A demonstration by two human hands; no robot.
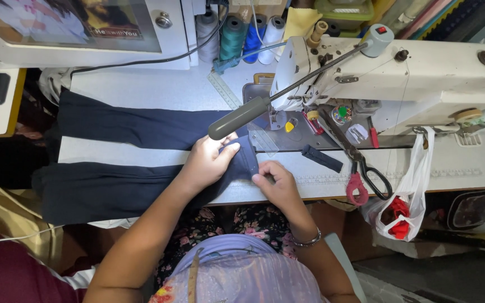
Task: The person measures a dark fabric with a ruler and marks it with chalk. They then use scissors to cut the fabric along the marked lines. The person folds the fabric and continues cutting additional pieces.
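Dark navy fabric (pixel 113 188) lies in two long strips across the sewing table, running off its left edge. My left hand (pixel 209 163) presses and pinches the fabric's folded right end (pixel 245 160) just left of the needle area. My right hand (pixel 276 185) pinches the same end at its lower right corner, near the table's front edge. A white industrial sewing machine (pixel 422 73) stands at the right, its head above the fabric end. A grey lamp arm (pixel 242 118) hangs over my left hand.
Scissors with red-wrapped handles (pixel 366 174) and a small navy fabric piece (pixel 322 158) lie right of my hands. A plastic bag with red scraps (pixel 402 213) hangs off the table front. Thread cones (pixel 234 36) and a clear ruler (pixel 224 90) sit behind.
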